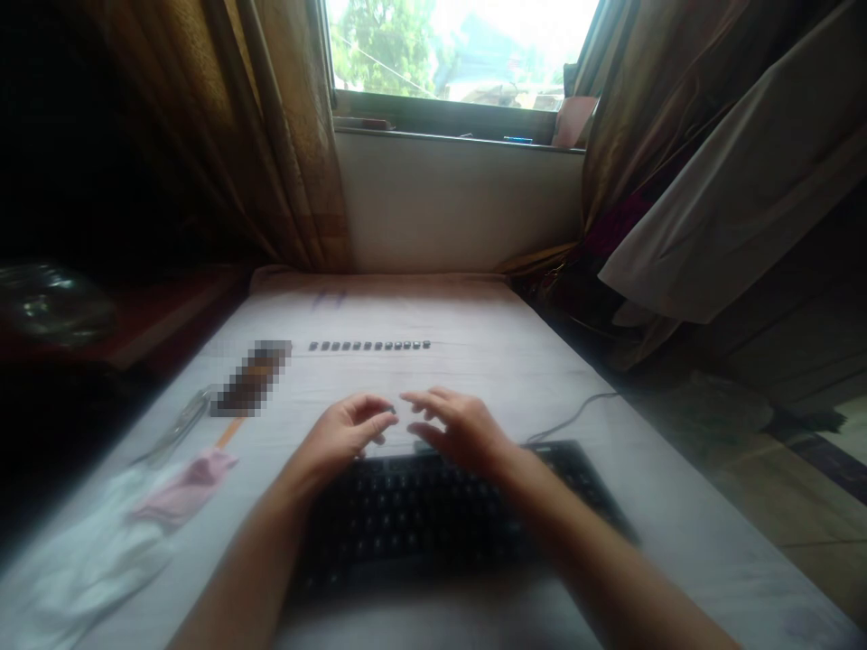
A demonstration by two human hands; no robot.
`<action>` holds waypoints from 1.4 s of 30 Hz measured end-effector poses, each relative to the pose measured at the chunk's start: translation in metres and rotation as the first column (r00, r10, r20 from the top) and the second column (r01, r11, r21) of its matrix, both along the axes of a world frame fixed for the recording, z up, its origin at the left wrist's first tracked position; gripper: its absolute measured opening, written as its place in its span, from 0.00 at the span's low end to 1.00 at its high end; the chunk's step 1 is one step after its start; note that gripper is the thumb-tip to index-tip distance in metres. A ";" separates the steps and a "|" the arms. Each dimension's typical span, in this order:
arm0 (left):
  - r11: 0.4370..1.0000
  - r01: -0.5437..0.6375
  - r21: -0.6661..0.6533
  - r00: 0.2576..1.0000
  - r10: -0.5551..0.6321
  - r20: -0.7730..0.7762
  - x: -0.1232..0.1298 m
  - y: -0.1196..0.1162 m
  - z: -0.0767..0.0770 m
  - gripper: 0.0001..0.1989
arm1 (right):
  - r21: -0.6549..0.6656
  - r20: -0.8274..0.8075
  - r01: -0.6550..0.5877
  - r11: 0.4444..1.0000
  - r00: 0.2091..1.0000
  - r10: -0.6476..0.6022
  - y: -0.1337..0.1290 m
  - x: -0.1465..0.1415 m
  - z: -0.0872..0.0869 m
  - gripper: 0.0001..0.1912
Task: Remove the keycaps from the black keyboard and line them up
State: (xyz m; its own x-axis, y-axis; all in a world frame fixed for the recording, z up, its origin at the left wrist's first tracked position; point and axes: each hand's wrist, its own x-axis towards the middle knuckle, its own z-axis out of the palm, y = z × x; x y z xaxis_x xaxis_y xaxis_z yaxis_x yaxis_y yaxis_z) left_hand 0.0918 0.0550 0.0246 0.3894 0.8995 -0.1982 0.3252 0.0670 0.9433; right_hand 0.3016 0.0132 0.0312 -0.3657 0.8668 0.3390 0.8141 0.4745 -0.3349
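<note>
A black keyboard [413, 519] lies in front of me, blurred, its far edge partly covered by my hands. Over its far left part, my left hand [352, 424] pinches a small dark keycap [391, 410] between thumb and fingertips; little of the cap shows. My right hand [464, 426] hovers just to the right, fingers and thumb apart, with nothing visible in it. Beyond both hands, several dark keycaps [368, 346] stand in a straight row on the white cloth [488, 352].
Left of the keyboard lie a pink cloth [186, 487], a pale crumpled cloth [95, 551], a metal tool [182, 420] and a pixelated dark item [250, 379]. The keyboard's cable [573, 415] runs off the right edge. Curtains [298, 135] flank a window at the back.
</note>
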 end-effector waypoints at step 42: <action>0.805 -0.560 0.196 0.809 0.582 -0.077 -0.078 0.047 -0.068 0.30 | -0.357 0.039 0.508 0.784 0.846 -0.531 0.188 0.084 -0.066 0.08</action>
State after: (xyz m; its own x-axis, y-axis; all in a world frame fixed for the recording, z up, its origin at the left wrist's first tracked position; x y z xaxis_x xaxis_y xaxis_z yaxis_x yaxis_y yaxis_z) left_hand 0.0139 0.1022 -0.0436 -0.2237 0.9735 -0.0470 0.3915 0.1339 0.9104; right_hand 0.3856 0.2015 -0.0344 0.1853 0.9827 -0.0075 0.8767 -0.1687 -0.4506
